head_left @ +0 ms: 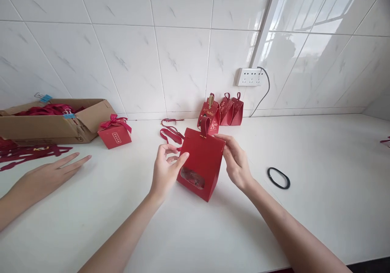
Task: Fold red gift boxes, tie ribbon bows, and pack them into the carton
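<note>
A red gift box [203,155] with a tapered top, a ribbon loop handle [205,126] and a small clear window [192,178] low on its front stands tilted on the white counter. At its left edge, my left hand [167,165] grips it, thumb on the front face and fingers curled behind. The upper right edge is pinched by my right hand [235,159], whose fingertips are partly hidden behind the box. Just behind the box lie loose red ribbons [171,135].
Another person's hand [57,171] reaches in from the left. A cardboard box [51,128] of red ribbon stands by the wall, beside a bow-tied red box [117,137]. Small red gift boxes [227,110] stand under a power strip [250,77]. A black loop [278,178] lies right.
</note>
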`<state>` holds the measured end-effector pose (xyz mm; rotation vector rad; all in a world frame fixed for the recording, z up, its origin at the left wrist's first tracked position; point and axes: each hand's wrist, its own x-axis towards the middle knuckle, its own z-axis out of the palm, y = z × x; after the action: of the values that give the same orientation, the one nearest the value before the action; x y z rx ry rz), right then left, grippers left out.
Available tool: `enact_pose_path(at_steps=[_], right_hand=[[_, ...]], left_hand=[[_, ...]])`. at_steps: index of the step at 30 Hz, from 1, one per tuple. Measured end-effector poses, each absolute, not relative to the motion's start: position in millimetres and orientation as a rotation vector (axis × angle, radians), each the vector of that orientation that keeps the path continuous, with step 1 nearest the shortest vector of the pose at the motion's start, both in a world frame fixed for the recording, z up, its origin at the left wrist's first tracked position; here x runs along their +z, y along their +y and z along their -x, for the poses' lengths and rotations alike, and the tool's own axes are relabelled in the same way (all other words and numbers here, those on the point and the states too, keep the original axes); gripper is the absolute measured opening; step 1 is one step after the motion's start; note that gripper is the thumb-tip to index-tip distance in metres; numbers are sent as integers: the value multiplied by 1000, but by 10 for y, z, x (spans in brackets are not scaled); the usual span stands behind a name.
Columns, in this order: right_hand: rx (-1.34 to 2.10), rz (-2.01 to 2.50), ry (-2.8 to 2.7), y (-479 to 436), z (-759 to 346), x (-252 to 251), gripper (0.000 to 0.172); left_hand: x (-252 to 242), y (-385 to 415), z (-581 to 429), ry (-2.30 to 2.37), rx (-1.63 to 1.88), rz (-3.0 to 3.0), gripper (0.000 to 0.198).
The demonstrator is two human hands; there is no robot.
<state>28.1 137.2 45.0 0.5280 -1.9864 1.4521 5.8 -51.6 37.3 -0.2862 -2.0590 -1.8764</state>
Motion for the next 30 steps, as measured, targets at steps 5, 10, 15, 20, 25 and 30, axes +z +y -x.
enact_pose_path(at_steps=[5, 10, 15, 20, 25, 30], right_hand=[[1272, -522, -2012, 1412, -306, 481, 25], [1309, -601, -1970, 1505, -275, 504, 24], [1126, -815, -1862, 1650, -285, 602, 28], [760, -836, -1947, 1689, -423, 745, 39], [231, -841, -2076, 1715, -521, 758, 31], [-14, -923, -1932, 1787, -526, 800, 40]], left_hand=[[378, -514, -69, -2088, -1935, 329, 31], [432, -518, -98, -2124, -1880, 395, 32], [471, -557, -120, -2160, -1738, 514, 30], [419, -534, -146, -2174, -1605, 644, 38], [369, -513, -151, -2254, -1506, 715, 34], [378, -520, -154, -2259, -1510, 777, 33]])
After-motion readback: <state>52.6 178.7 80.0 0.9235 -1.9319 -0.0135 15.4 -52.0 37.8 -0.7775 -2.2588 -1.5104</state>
